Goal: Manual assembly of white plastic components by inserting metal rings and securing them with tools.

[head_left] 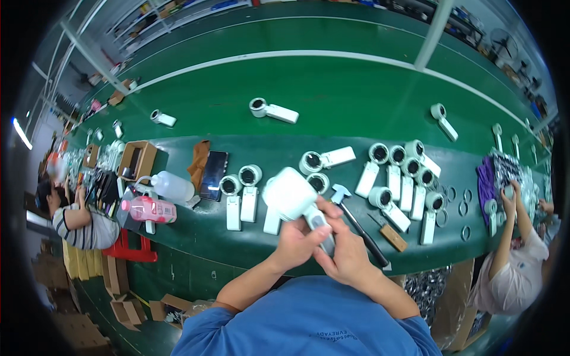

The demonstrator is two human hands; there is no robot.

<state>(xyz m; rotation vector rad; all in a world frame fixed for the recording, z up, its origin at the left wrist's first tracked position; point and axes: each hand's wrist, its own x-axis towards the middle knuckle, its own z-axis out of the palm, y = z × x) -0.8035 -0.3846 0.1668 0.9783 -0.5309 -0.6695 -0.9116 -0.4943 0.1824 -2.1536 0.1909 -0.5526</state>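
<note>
Both my hands hold a white handheld device [290, 193] over the near edge of the green table. Its rounded, squarish head points up and left, and a grey panel shows on its handle. My left hand [298, 242] wraps the handle, thumb on the panel. Closed around the handle's other side is my right hand [349, 246]. Just right of it lies a hammer [365, 231] with a black grip. Further right is a thin metal tool with a wooden handle [393, 237]. Similar white units with round, dark-centred heads [378, 154] lie beyond and on both sides.
Grey rings [465, 232] lie to the right. At left are a smartphone [214, 175], a brown cloth [199, 166], a squeeze bottle [173, 186], a pink bottle [151, 210] and a cardboard box [138, 159]. People work at both sides; the right one's hands [512, 199] are on the table.
</note>
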